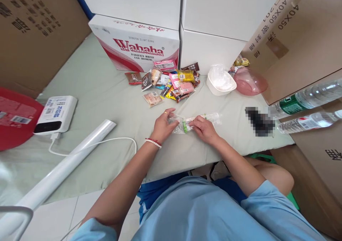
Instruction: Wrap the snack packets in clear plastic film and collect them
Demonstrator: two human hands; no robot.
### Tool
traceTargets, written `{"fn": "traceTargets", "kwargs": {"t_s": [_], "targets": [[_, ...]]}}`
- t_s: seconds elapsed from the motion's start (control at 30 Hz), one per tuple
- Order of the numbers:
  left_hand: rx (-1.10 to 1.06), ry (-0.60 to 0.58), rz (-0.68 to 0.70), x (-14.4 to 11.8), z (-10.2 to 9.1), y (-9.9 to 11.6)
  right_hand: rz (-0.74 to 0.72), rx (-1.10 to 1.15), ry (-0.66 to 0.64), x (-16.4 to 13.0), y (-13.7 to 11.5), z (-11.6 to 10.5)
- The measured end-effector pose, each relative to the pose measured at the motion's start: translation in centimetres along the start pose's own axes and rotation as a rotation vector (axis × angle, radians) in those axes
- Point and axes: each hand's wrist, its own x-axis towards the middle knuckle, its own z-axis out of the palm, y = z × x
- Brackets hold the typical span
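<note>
On the cloth in front of me lies a snack bar point(187, 125) in a white and green wrapper, with clear plastic bag film point(213, 118) around it and sticking out at both ends. My left hand point(162, 127) is at the left end, its thumb and fingers around the loose plastic. Closed over the wrapper, my right hand point(203, 128) holds the bar near its middle and covers part of it. Beyond my hands is a pile of wrapped snacks point(173, 82), with a flat clear packet point(153, 99) nearest to me.
A Wahaha water carton point(141, 46) stands behind the snacks. To the right are a white bowl point(220, 87) with plastic in it, a pink bowl point(251, 82) and plastic bottles point(307, 121). A white device point(57, 114), its cable and a long white tube point(66, 162) lie left.
</note>
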Motion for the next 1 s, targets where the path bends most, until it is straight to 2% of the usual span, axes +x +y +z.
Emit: {"fn": "traceTargets", "kwargs": {"t_s": [0.07, 0.13, 0.23, 0.33, 0.47, 0.57, 0.63, 0.7, 0.73, 0.8, 0.87, 0.9, 1.0], "targets": [[0.146, 0.086, 0.066, 0.0, 0.2, 0.4, -0.007, 0.008, 0.004, 0.0, 0.1, 0.0], [0.285, 0.185, 0.21, -0.2, 0.2, 1.1, -0.014, 0.013, 0.01, 0.0, 0.1, 0.0], [0.378, 0.27, 0.394, -0.4, -0.3, 2.4, -0.003, 0.007, 0.02, 0.1, -0.1, 0.1], [0.435, 0.317, 0.444, -0.8, -1.3, 3.4, 0.021, -0.003, 0.034, 0.1, -0.4, 0.2], [0.507, 0.27, 0.601, -2.7, -2.7, 2.7, 0.026, -0.01, 0.039, 0.0, -0.8, 0.3], [0.58, 0.14, 0.686, -4.7, -3.6, 1.3, 0.013, -0.012, 0.046, -0.1, -0.7, 0.4], [0.606, 0.005, 0.657, -5.6, -4.1, 0.6, -0.013, -0.01, 0.043, -0.2, -0.6, 0.3], [0.57, -0.064, 0.566, -6.0, -4.4, 0.4, -0.04, -0.001, 0.039, -0.2, -0.6, 0.2], [0.528, -0.041, 0.505, -5.9, -4.4, 0.5, -0.052, 0.007, 0.036, -0.2, -0.7, 0.1], [0.433, 0.1, 0.362, -5.2, -4.0, 0.9, -0.071, 0.027, 0.027, -0.2, -0.9, -0.2], [0.386, 0.244, 0.211, -4.0, -3.1, 1.2, -0.088, 0.057, 0.019, -0.3, -1.0, -0.4], [0.389, 0.268, 0.148, -3.4, -2.5, 1.3, -0.094, 0.076, 0.017, -0.3, -1.1, -0.5], [0.424, 0.142, 0.036, -2.0, -0.8, 1.0, -0.099, 0.121, 0.02, -0.4, -1.0, -0.5]]}}
